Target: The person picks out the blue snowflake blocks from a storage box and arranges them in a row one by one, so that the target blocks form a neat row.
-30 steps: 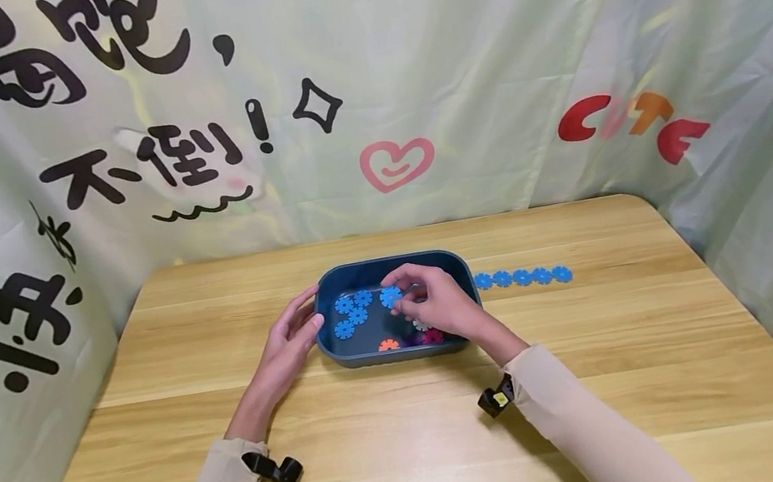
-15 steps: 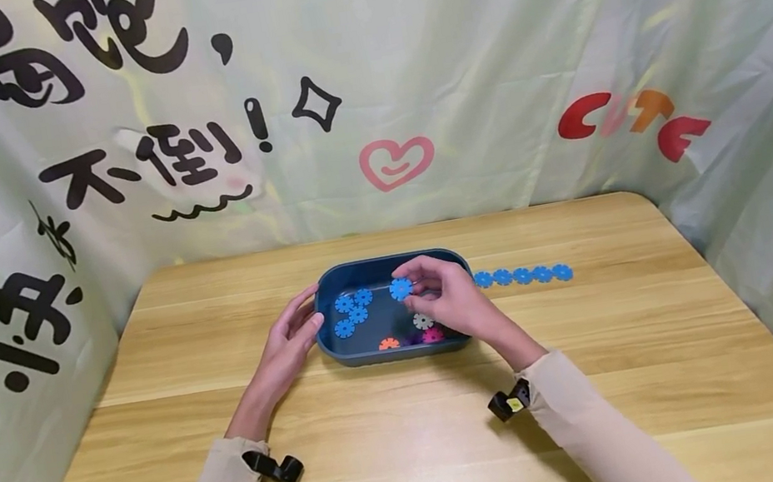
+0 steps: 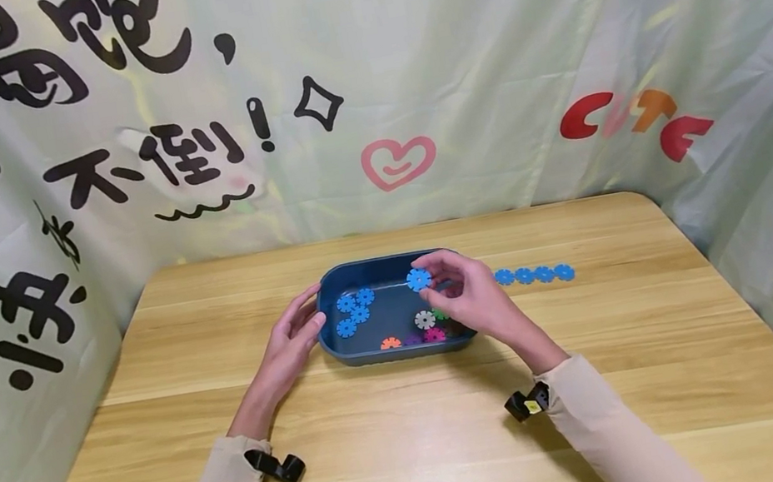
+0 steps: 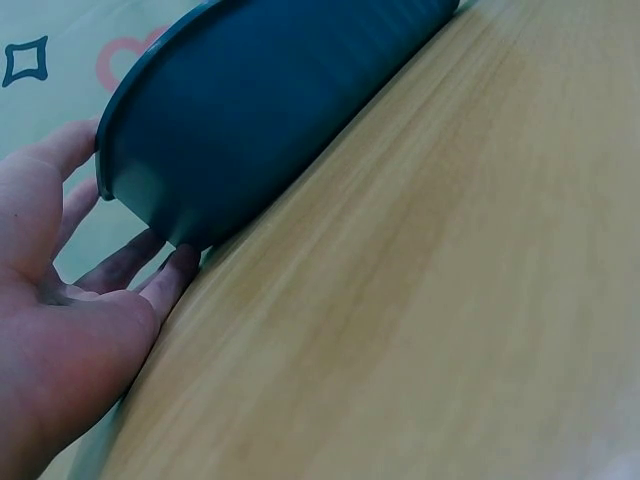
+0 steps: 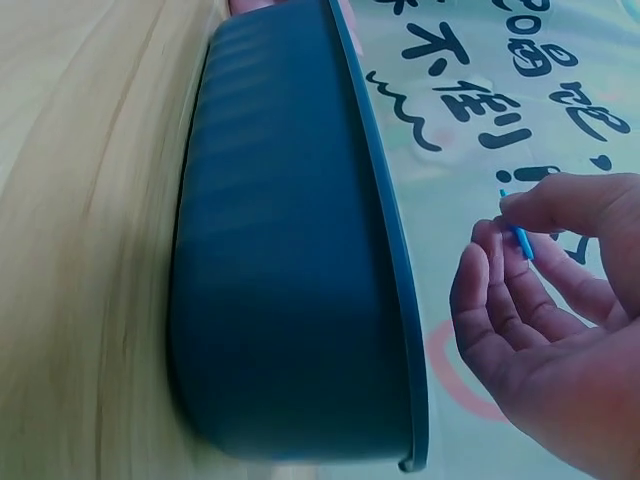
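My right hand pinches a blue snowflake disc between thumb and fingers, above the right part of a dark blue bin. The right wrist view shows the disc edge-on at the fingertips, above the rim. My left hand rests with relaxed fingers against the bin's left end. In the left wrist view its fingers touch the bin wall. Inside, several blue discs lie at the left. A white disc, an orange disc and a pink disc lie nearer the front.
A row of blue discs lies on the wooden table right of the bin, its near end hidden behind my right hand. A printed curtain hangs behind the table and along both sides.
My right hand has moved to the right and slightly up with the blue disc, uncovering the white disc and part of a green one. The left hand stays at the bin.
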The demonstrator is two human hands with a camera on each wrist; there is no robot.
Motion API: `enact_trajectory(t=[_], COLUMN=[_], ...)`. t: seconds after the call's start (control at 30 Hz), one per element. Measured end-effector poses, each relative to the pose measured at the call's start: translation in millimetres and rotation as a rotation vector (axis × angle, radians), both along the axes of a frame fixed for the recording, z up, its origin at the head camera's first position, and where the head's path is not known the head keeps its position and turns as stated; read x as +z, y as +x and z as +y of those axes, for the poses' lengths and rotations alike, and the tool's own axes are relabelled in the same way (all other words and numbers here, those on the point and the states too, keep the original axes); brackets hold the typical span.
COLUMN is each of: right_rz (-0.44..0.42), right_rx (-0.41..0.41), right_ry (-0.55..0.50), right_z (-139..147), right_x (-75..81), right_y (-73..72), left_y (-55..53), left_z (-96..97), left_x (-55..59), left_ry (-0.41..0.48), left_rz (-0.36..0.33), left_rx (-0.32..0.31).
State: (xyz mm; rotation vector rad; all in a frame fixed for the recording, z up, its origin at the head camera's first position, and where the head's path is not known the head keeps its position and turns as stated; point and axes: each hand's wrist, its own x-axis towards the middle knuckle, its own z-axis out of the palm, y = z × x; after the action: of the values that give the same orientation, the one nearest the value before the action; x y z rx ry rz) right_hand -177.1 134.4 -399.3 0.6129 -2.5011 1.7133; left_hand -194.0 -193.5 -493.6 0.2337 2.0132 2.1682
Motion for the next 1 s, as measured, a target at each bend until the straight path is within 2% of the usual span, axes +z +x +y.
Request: enact_trajectory(t=[0.43,0.77,1.0], right_rz=[0.036,0.094,0.104], right_rx=[-0.049,-0.096,-0.100], right_ry=[0.040,0.053,0.050], right_z=[16.8,33.9,43.3], right_x=[0.2,-5.3,-9.1], right_y=[5.0,7.8,7.0], left_y=[-0.6,-0.9,-1.0], left_z=[-0.4,-0.7,-0.6], left_x=[-1.2,-1.0,-2.0], left_ry=[-0.012,-0.020,-0.007], left_rz=[0.003,0.006,0.015], left_rx=[0.002,0.004,-0.001])
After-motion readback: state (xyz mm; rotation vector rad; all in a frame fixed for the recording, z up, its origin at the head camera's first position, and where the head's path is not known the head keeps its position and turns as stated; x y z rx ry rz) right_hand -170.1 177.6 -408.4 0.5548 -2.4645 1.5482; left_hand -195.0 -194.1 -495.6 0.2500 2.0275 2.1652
